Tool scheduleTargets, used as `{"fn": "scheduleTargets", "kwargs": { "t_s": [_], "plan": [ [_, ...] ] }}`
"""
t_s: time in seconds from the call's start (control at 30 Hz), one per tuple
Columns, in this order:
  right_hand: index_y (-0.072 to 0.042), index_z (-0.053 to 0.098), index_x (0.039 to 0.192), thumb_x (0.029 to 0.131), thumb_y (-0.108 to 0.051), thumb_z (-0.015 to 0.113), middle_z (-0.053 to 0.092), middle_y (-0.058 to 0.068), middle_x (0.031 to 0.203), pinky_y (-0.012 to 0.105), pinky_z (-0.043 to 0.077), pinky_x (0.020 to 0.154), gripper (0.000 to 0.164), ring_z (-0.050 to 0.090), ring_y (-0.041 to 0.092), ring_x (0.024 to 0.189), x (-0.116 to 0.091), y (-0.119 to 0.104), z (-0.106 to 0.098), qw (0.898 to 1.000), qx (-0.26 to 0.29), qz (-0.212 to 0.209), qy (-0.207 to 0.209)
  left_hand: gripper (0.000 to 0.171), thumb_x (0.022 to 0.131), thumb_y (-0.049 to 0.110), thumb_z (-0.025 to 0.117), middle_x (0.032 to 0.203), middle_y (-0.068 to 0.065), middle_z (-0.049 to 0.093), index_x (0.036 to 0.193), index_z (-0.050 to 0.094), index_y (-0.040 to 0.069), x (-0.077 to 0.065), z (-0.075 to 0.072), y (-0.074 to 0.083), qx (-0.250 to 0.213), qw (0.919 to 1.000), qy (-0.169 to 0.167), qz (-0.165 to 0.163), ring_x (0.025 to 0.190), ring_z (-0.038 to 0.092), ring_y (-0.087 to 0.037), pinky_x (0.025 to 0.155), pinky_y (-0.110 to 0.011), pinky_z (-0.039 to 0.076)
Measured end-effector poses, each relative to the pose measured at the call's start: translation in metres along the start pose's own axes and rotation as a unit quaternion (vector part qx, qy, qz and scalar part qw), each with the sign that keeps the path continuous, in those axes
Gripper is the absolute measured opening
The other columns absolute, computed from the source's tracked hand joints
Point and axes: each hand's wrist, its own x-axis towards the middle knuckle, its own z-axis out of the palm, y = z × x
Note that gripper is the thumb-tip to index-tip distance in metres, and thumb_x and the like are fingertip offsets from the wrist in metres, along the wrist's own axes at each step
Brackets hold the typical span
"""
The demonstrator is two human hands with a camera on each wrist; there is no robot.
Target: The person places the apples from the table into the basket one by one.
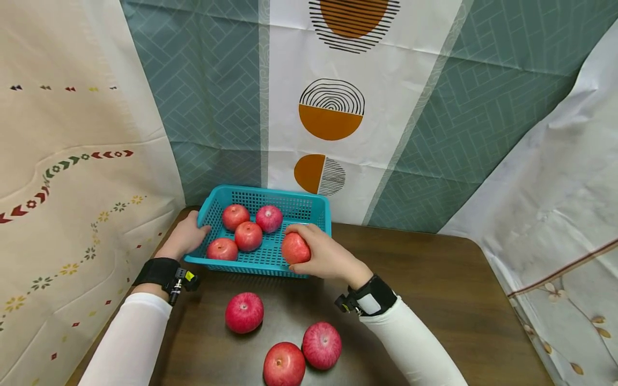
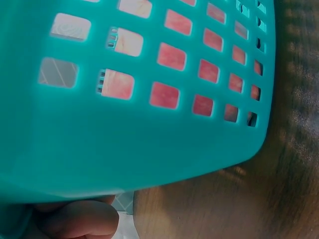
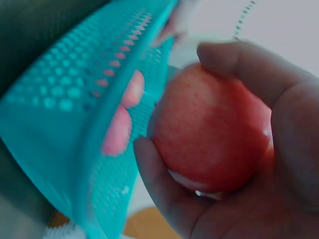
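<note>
A turquoise plastic basket with holed walls stands at the back of the table. Its left rim is gripped by my left hand, thumb over the edge; in the left wrist view the curled fingers show beside the basket wall. My right hand holds a red apple over the basket's right part. Thumb and fingers wrap round that apple in the right wrist view. Inside the basket several apples lie towards the left.
On the table in front of the basket lie three more red fruits: one dark red apple at left, another at right, and a lighter apple nearest me. A patterned curtain hangs right behind the basket.
</note>
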Motion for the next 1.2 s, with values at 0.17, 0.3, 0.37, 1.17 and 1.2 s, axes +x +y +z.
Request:
{"fn": "scheduleTargets", "kwargs": {
  "t_s": [0.17, 0.3, 0.37, 1.17, 1.2],
  "plan": [
    [-0.019, 0.045, 0.153, 0.089, -0.043, 0.086, 0.054, 0.011, 0.134, 0.035, 0.061, 0.084, 0.079, 0.054, 0.024, 0.124, 0.026, -0.003, 0.023, 0.998, 0.012, 0.06, 0.0, 0.06, 0.113, 0.023, 0.048, 0.139, -0.041, 0.05, 0.154, 0.026, -0.014, 0.001, 0.001, 0.0, -0.002, 1.0, 0.002, 0.004, 0.116, 0.059, -0.054, 0.096, -0.069, 0.054],
    [-0.017, 0.042, 0.154, 0.091, -0.047, 0.082, 0.053, 0.013, 0.132, 0.034, 0.062, 0.08, 0.081, 0.056, 0.026, 0.12, 0.039, -0.005, 0.036, 0.995, 0.019, 0.099, 0.01, 0.06, 0.113, 0.023, 0.048, 0.141, -0.041, 0.049, 0.154, 0.026, -0.014, 0.002, 0.003, 0.001, -0.005, 1.0, 0.001, 0.002, 0.119, 0.058, -0.055, 0.098, -0.071, 0.052],
    [-0.016, 0.043, 0.152, 0.091, -0.047, 0.081, 0.053, 0.013, 0.131, 0.034, 0.062, 0.078, 0.079, 0.057, 0.026, 0.118, 0.043, -0.005, 0.041, 0.994, 0.018, 0.11, 0.016, 0.061, 0.113, 0.023, 0.048, 0.141, -0.041, 0.048, 0.155, 0.025, -0.014, 0.002, 0.004, 0.0, -0.003, 1.0, 0.0, 0.001, 0.12, 0.058, -0.056, 0.099, -0.071, 0.052],
    [-0.015, 0.051, 0.152, 0.095, -0.044, 0.071, 0.061, 0.011, 0.128, 0.036, 0.058, 0.083, 0.066, 0.053, 0.028, 0.122, 0.088, -0.009, 0.086, 0.984, 0.041, 0.153, -0.078, 0.062, 0.113, 0.025, 0.048, 0.142, -0.04, 0.047, 0.156, 0.024, -0.013, 0.001, 0.001, 0.001, -0.004, 0.9999, -0.005, -0.01, 0.119, 0.057, -0.055, 0.099, -0.071, 0.052],
    [-0.016, 0.052, 0.151, 0.095, -0.044, 0.072, 0.063, 0.01, 0.126, 0.036, 0.058, 0.083, 0.066, 0.054, 0.027, 0.12, 0.089, -0.009, 0.087, 0.984, 0.04, 0.153, -0.081, 0.062, 0.113, 0.025, 0.048, 0.142, -0.04, 0.048, 0.156, 0.025, -0.013, 0.001, 0.001, 0.0, -0.005, 0.9999, -0.005, -0.011, 0.119, 0.057, -0.055, 0.099, -0.07, 0.052]
  ]
}}
